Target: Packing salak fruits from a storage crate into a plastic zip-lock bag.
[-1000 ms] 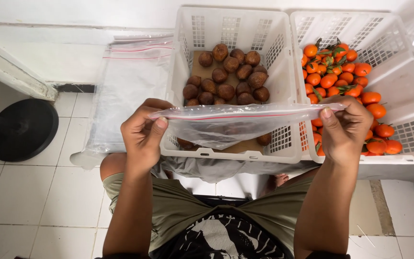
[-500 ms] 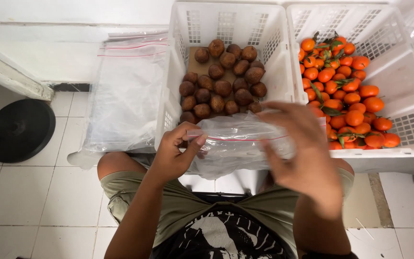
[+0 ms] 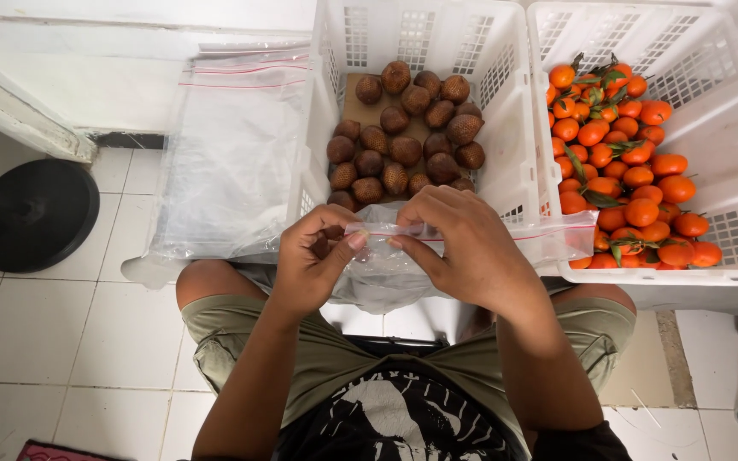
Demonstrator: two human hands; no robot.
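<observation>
My left hand point(image 3: 313, 260) and my right hand point(image 3: 463, 248) both pinch the top edge of a clear zip bag point(image 3: 386, 277) over my lap, fingertips almost meeting at its red-lined seal. The bag hangs just in front of a white slatted crate point(image 3: 518, 128) that holds several brown scaly fruits point(image 3: 407, 141) on cardboard. The bag's right end runs out past my right hand towards a second white crate point(image 3: 732, 119) filled with small oranges point(image 3: 621, 166), some with green leaves.
A stack of clear zip bags point(image 3: 232, 145) lies on a white tray left of the crates. A black round stand base point(image 3: 32, 213) sits on the tiled floor at far left. White wall and a white board run along the back.
My hands, first spread wide at the bag's two ends, have come together at the middle of its top edge. The bag has dropped lower, nearer my lap.
</observation>
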